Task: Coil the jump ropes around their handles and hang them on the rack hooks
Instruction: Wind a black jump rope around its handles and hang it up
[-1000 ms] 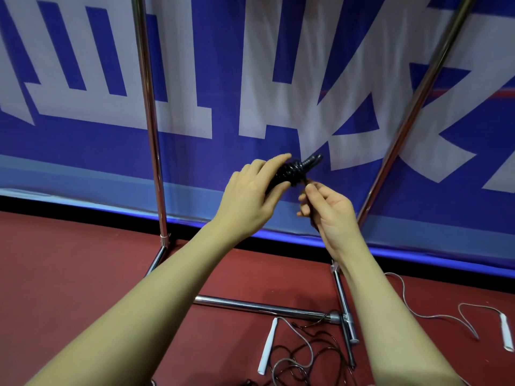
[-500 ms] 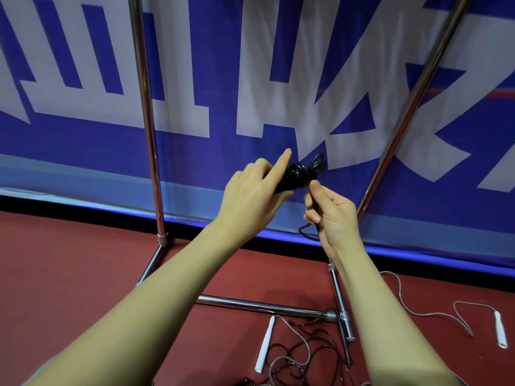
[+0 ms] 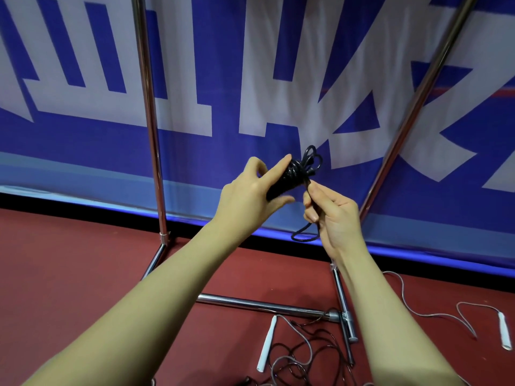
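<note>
My left hand (image 3: pixel 252 195) grips the black jump rope bundle (image 3: pixel 289 175), its cord wound around the handles, with the index finger lying along the top. A few small loops stick out at the bundle's upper right end. My right hand (image 3: pixel 331 215) pinches the black loose cord end just right of the bundle; a short loop (image 3: pixel 305 235) of that cord hangs below the fingers. Both hands are held up between the chrome rack's uprights (image 3: pixel 149 121). No rack hooks are in view.
A blue and white banner (image 3: pixel 223 79) hangs behind the rack. On the red floor lie the rack's base bar (image 3: pixel 259 303), a white-handled rope with dark tangled cord (image 3: pixel 267 344), and another white-handled rope (image 3: pixel 504 331) at the right.
My right hand has drawn the loose cord down and to the right, away from the bundle. More small loops now stick out at the bundle's end. My left index finger lies along it.
</note>
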